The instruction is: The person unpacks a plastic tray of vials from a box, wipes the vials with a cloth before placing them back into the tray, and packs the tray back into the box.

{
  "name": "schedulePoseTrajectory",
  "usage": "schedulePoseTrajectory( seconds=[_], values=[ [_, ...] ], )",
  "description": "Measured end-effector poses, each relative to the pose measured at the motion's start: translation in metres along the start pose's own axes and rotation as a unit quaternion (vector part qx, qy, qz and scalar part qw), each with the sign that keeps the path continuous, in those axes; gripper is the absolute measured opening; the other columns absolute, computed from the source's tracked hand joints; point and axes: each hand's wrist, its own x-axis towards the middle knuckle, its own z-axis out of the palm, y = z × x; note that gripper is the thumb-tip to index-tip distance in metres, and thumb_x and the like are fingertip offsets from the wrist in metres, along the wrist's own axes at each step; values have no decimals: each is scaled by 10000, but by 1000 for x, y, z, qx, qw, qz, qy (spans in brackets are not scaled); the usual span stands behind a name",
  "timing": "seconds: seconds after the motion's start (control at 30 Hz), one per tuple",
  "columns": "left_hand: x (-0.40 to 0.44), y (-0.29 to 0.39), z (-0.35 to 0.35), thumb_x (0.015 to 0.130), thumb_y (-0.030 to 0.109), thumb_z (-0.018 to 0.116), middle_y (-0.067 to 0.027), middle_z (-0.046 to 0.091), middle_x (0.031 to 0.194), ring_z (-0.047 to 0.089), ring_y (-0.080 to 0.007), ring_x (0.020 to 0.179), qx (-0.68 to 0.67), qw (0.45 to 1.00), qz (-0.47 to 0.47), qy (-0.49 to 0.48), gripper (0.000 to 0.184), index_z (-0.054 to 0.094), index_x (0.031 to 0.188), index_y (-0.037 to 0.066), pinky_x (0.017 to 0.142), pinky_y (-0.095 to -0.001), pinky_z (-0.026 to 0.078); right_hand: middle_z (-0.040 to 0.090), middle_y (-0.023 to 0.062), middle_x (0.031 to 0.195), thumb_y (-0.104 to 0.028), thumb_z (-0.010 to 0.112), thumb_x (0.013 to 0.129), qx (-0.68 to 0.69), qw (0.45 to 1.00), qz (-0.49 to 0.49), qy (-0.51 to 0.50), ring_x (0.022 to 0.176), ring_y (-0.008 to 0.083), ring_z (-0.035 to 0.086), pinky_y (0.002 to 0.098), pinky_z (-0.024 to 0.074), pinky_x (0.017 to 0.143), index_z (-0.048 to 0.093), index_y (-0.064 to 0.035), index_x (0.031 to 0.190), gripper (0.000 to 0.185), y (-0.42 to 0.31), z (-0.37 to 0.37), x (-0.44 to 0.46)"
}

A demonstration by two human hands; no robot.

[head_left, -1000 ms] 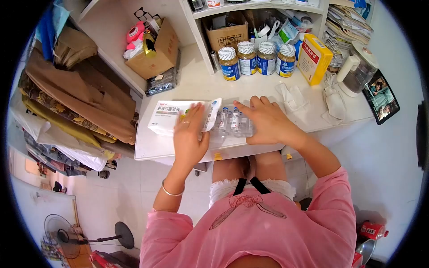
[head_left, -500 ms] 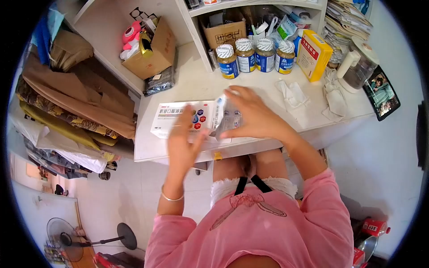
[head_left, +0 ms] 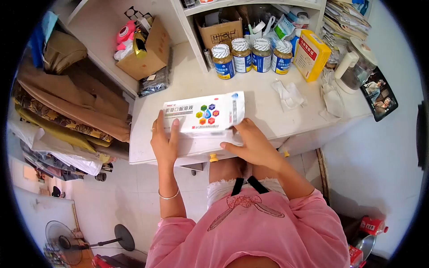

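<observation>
A white medicine box [head_left: 192,115] with Chinese print and coloured hexagons is tilted up a little over the front of the desk. My left hand [head_left: 164,140] grips its left end, thumb on the printed face. At the opposite end, my right hand [head_left: 257,143] has its fingers against the lower right corner, partly hidden by the box, with the thumb along the near side. A white end flap [head_left: 237,108] sticks out at the right. No clear plastic tray is visible now.
Several blue-labelled jars [head_left: 223,62] stand behind, beside a yellow box [head_left: 311,56]. Crumpled tissue [head_left: 288,94], a glass kettle [head_left: 357,67] and a phone [head_left: 379,94] are to the right. A cardboard box [head_left: 149,51] sits at the back left.
The box has been lifted and tilted, with its left end now in my left hand. My right hand has moved down and right. The clear tray at the open end has gone from sight.
</observation>
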Motion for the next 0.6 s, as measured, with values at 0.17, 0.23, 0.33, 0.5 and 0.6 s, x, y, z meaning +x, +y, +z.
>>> schedulePoseTrajectory(
  seconds=[0.17,0.23,0.33,0.5,0.6],
  values=[
    [-9,-4,14,953,331,523,-232,489,1310,494,-306,1188,-100,995,-30,3,564,418,1352,-54,988,-356,381,582,148,1094,-322,724,752,-55,975,-128,172,1049,328,498,438,363,895,572,-32,1022,424,-18,-5,29],
    [-17,6,25,976,290,494,-212,421,1378,426,-251,1250,-193,981,-18,-1,563,353,1390,-65,1045,-330,318,584,131,1120,-294,712,757,-127,946,-199,224,1055,309,503,437,361,913,585,-63,1003,361,-33,-25,47],
    [-26,37,23,966,246,515,-201,435,1372,414,-242,1273,-362,908,-72,-196,530,360,1408,-3,1064,-345,304,590,58,1230,-227,692,778,-246,876,-341,237,1047,274,529,440,332,999,626,-94,941,221,-61,-69,69],
    [11,37,16,879,173,634,-172,367,1427,430,-272,1266,-313,926,48,-207,704,255,1455,32,1055,-381,338,566,74,1283,-149,581,863,-236,906,-350,-37,1270,254,450,515,127,1143,632,-111,962,118,-48,-125,81],
    [51,55,17,810,157,714,-155,320,1464,444,-286,1251,-421,888,116,-142,831,210,1460,37,1042,-389,365,574,63,1251,-151,513,923,-168,926,-332,-63,1281,217,433,495,87,1150,612,-123,1014,137,-38,-132,81]
  ],
)
